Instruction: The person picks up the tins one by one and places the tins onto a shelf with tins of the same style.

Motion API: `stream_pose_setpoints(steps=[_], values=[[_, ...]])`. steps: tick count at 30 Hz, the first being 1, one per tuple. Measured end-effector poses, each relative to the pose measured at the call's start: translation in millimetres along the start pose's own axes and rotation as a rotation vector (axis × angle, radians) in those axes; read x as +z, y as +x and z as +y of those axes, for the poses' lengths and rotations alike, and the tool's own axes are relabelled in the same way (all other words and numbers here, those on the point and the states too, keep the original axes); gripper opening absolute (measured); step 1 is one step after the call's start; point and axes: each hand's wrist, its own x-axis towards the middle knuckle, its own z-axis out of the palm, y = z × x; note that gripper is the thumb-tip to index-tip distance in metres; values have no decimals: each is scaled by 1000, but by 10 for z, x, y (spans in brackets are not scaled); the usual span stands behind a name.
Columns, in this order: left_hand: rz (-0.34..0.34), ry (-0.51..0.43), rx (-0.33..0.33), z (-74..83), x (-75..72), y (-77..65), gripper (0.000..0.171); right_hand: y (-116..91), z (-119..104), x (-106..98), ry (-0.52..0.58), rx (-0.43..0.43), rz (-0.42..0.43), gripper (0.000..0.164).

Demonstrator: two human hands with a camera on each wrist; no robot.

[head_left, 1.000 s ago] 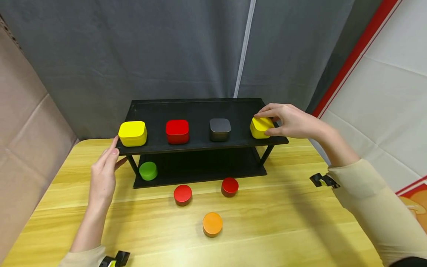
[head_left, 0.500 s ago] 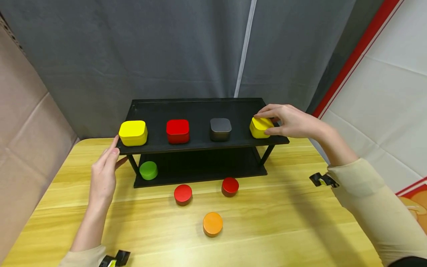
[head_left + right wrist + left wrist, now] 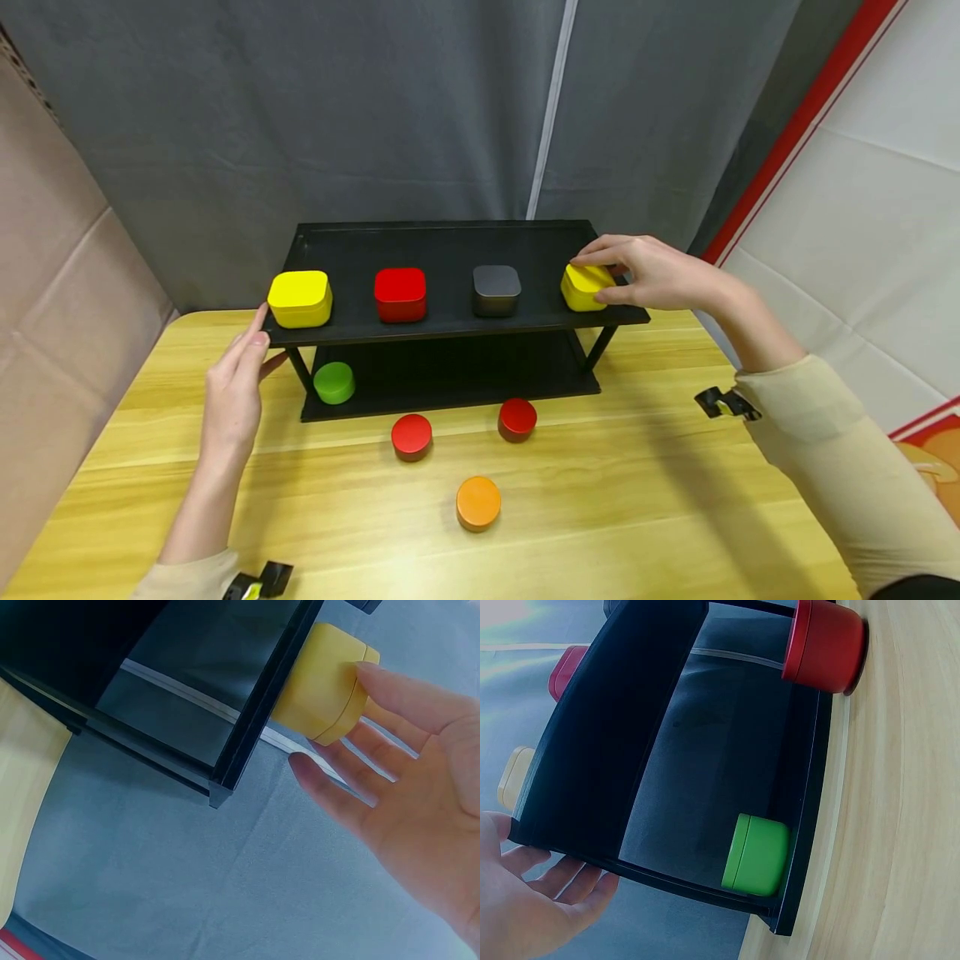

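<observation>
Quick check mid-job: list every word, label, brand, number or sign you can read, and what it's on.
None: no text can be read in any view.
The visible faces of the yellow box in the right hand, the green tin and the black rack show no lettering.
The printed picture at the right edge shows no letters; it is cut off.

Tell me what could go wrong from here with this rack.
A slip of the right hand, which pinches the right yellow box near the front edge of the top shelf, might tip it off. The left hand grips the left end of the black rack; a jolt there may nudge the left yellow box over the nearby corner. If the rack slides forward, it could bump the round red boxes just in front.
</observation>
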Motion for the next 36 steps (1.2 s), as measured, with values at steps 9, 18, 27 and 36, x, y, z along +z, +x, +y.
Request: stream_pose_setpoints(steps=[9,18,27,36], values=[[0,9,6,-9,6,-1,45,6,10,14,-14,0,18,53],[0,23,9,-9,6,-1,45,-37,-11,10,-1,14,64,57],[-2,32,8,1,14,-5,45,-141,-44,86,43,22,198,53],[-3,41,6,7,18,-7,46,-246,-159,292,11,-76,438,49]])
